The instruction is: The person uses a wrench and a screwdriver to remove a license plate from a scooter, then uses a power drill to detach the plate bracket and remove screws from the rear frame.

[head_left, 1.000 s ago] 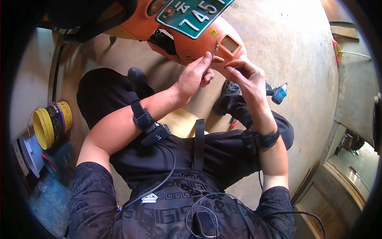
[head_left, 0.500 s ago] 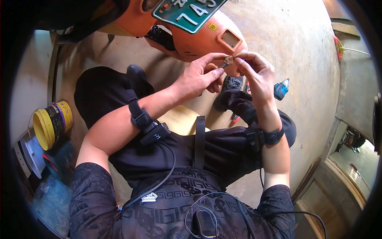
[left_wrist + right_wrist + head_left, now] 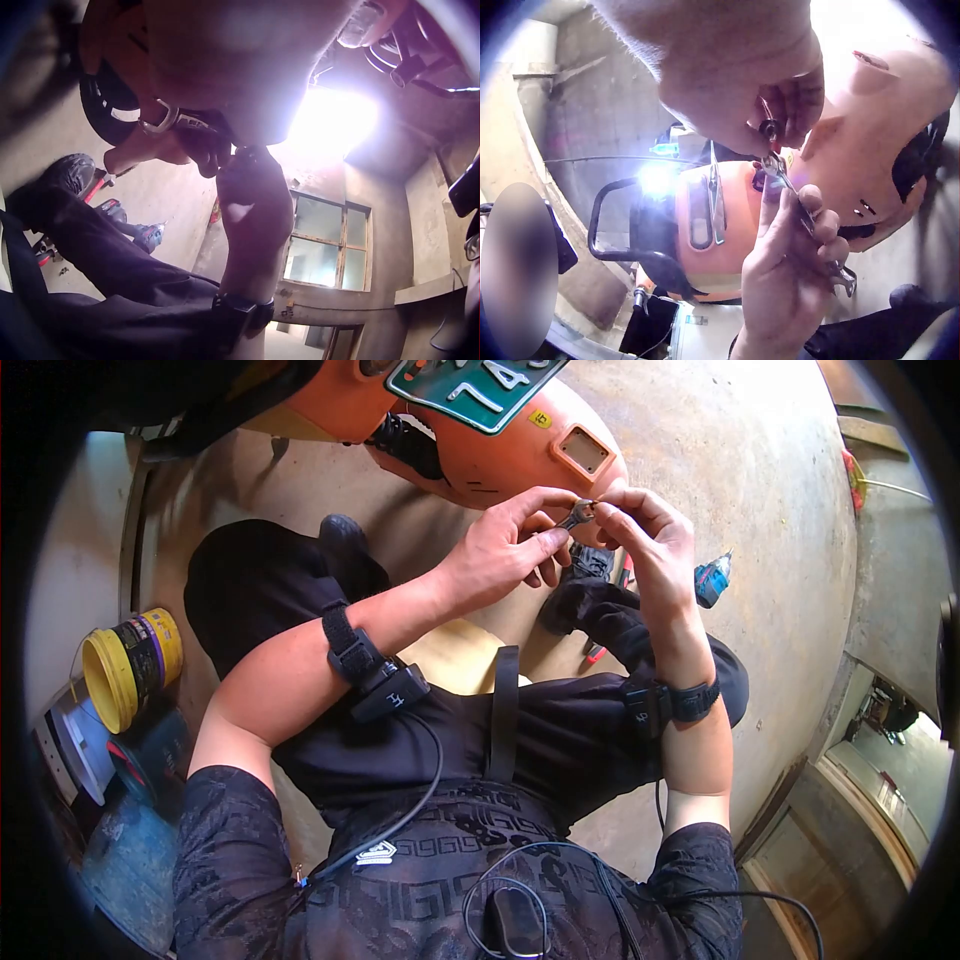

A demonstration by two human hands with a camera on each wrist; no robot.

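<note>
In the head view the left hand (image 3: 505, 550) holds a silver wrench (image 3: 577, 515) between thumb and fingers, its head pointing at the right hand (image 3: 655, 550). The right fingertips pinch a small dark piece right by the wrench head. From the right wrist view, the wrench (image 3: 805, 213) crosses the left fingers (image 3: 825, 225), and its open-jawed end sticks out beyond them. A small dark round part (image 3: 770, 129) with a reddish shaft is at the right fingers, by the wrench's other end. Left wrist view: the wrench (image 3: 166, 118) is partly hidden by the left hand (image 3: 225, 67).
An orange vehicle body (image 3: 490, 455) with a green licence plate (image 3: 475, 390) is just beyond the hands. A blue power tool (image 3: 712, 580) and a red-handled tool (image 3: 596, 654) lie on the floor. Yellow buckets (image 3: 110, 680) stand at the left.
Both hands have drawn back slightly from the orange body and shifted right. The wrench head has come into view between them, close to the right fingertips.
</note>
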